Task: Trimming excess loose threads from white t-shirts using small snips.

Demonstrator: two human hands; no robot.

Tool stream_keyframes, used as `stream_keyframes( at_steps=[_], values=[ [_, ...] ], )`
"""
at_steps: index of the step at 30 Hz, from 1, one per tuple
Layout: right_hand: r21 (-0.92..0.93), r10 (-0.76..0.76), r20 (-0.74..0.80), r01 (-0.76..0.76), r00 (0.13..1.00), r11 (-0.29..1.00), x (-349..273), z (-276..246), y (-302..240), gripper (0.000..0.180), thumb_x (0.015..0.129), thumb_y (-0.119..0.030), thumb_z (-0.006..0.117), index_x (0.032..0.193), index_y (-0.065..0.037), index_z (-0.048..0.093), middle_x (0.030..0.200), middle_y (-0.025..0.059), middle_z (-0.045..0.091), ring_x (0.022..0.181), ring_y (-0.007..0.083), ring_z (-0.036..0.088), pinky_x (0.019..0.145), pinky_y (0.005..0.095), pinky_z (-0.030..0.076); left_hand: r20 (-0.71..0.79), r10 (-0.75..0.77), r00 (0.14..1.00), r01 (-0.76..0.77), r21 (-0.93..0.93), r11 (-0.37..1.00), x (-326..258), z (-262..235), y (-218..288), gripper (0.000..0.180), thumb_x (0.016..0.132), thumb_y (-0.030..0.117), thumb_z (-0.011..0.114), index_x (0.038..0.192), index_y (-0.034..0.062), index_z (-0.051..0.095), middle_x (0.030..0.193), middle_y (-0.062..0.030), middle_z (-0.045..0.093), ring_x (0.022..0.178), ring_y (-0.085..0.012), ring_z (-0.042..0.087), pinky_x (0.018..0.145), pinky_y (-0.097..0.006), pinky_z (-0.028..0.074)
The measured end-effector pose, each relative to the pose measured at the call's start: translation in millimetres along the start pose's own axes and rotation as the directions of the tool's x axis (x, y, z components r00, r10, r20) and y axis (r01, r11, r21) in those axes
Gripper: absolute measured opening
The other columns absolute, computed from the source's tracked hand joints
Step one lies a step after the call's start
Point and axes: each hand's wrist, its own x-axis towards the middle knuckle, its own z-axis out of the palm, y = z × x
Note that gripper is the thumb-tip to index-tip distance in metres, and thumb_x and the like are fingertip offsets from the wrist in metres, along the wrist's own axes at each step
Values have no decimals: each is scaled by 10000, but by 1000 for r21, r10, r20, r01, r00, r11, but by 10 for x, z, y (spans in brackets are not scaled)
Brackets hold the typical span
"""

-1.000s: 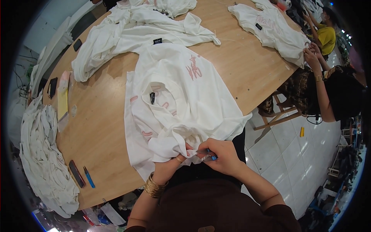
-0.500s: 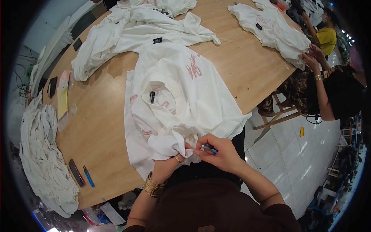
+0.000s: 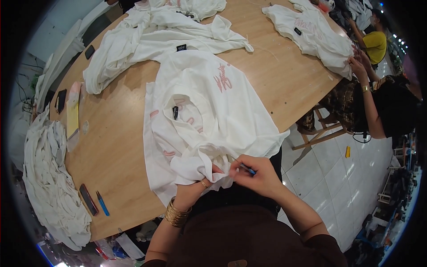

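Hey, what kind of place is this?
Probably a garment workshop. A pile of white garments lies along the left of a wooden table, the left hand grips a white shirt, and a co-worker at the right handles another white garment.

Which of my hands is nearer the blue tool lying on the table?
Left. Your left hand, holding the white shirt, is to the right of that blue tool; your right hand is farther right.

the right hand's fingers (image 3: pixel 243 179) partly hide a blue tool (image 3: pixel 249 170).
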Motion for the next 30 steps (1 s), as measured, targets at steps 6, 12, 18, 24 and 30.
stream_keyframes(
  at_steps=[6,12,18,24,30],
  values=[
    [63,181,77,-186,980,981,50,-57,-92,128,740,-134,641,812,-49,580,549,-26,393,511,40,339,487,198,310,35,12,999,-11,-15,1000,2,-5,15,128,787,76,596,895,7,600,863,-37,607,803,-121,543,730,-248,434],
    [77,129,117,-138,985,987,36,-27,28,129,742,-142,644,801,-54,570,544,-41,372,514,32,329,492,186,292,13,11,1000,-11,-45,999,26,-9,-53,138,768,48,602,897,-2,590,858,-46,602,810,-130,549,738,-253,440],
    [198,215,119,-236,969,952,78,-5,38,131,743,-138,646,801,-56,563,554,-64,378,509,33,316,490,188,287,31,-12,999,15,-113,993,31,-23,-95,163,718,-29,577,879,-3,583,863,-49,591,827,-136,549,762,-256,437],
    [108,157,64,-164,985,981,56,68,23,139,724,-113,672,800,-52,573,543,-66,376,512,16,314,490,170,266,14,-43,999,45,-319,947,44,28,-116,188,670,-52,574,849,4,564,848,-49,575,838,-143,543,776,-262,437],
    [-32,-38,-99,35,994,999,26,114,101,135,716,-76,668,805,-51,569,535,-68,331,498,19,300,485,164,261,13,-87,996,78,-588,805,46,-14,-195,161,668,15,597,819,16,541,808,-50,556,781,-139,533,730,-252,442]
  ],
)
